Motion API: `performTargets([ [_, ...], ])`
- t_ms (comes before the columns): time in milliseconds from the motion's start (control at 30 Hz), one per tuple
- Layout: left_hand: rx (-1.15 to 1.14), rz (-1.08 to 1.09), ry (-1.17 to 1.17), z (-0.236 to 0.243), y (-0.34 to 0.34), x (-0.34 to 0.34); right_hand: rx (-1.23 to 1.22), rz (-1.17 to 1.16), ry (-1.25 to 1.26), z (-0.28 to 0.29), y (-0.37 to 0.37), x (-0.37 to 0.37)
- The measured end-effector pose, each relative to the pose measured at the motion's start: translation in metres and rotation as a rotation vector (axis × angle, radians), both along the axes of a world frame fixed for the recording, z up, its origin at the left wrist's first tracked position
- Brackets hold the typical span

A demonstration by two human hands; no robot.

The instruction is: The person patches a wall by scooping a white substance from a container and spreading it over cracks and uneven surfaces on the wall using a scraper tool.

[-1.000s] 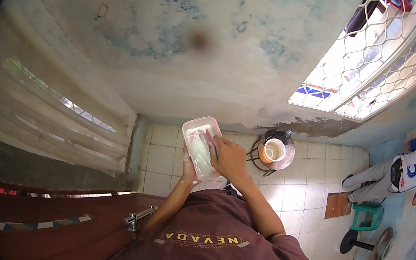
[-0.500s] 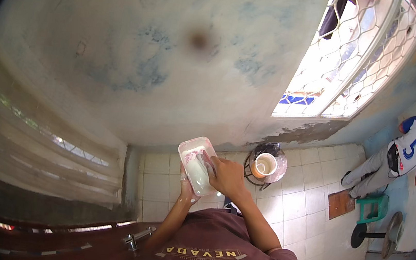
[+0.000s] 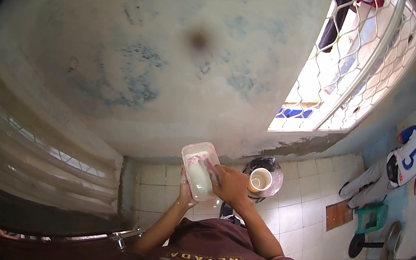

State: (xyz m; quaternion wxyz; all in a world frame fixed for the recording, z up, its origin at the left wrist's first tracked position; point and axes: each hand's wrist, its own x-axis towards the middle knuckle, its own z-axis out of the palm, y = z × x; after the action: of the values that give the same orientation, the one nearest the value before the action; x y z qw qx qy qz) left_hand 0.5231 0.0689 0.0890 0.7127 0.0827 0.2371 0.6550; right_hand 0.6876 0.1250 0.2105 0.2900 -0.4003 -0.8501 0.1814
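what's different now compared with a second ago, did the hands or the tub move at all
The view has swung: more wall, a bigger window, and the hands sit lower in the picture. The grip is unchanged: left hand under the clear plastic tub, right hand against its side. The cup stays just to their right.

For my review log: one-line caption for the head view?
Both hands, left hand and right hand, hold a clear plastic container above a tiled floor.

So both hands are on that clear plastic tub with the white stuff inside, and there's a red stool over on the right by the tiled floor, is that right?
Not quite: the stool is green, not red, as the head view shows. The rest stands: the left hand and right hand both hold the clear plastic tub.
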Motion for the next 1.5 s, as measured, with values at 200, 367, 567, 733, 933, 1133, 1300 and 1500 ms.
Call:
performTargets([
  [200, 0.023, 0.102, -0.038, 0.022, 0.044, 0.035, 0.054, 0.06, 0.08, 0.001, 0.048, 0.013],
  [367, 0.036, 0.14, -0.087, 0.018, 0.069, 0.052, 0.142, 0.165, 0.167, 0.001, 0.079, 0.017],
  [567, 0.158, 0.233, -0.079, 0.028, 0.094, 0.049, -0.494, 0.147, 0.82, 0.014, 0.114, 0.013],
  [733, 0.153, 0.304, -0.08, 0.039, 0.107, 0.022, -0.998, 0.317, 1.165, 0.05, 0.139, -0.013],
  [933, 0.157, 0.365, -0.045, 0.05, 0.113, -0.016, -1.27, 0.469, 1.345, 0.073, 0.149, -0.04],
  [1133, 0.166, 0.381, -0.043, 0.05, 0.107, -0.032, -0.25, 0.24, 1.227, 0.153, 0.187, -0.079],
  [1300, 0.172, 0.238, -0.184, 0.045, 0.106, -0.048, 1.121, 0.09, 0.641, 0.266, 0.256, -0.111],
  [1500, 0.185, 0.141, -0.19, 0.045, 0.107, -0.053, 1.224, -0.252, 0.28, 0.272, 0.313, -0.143],
])
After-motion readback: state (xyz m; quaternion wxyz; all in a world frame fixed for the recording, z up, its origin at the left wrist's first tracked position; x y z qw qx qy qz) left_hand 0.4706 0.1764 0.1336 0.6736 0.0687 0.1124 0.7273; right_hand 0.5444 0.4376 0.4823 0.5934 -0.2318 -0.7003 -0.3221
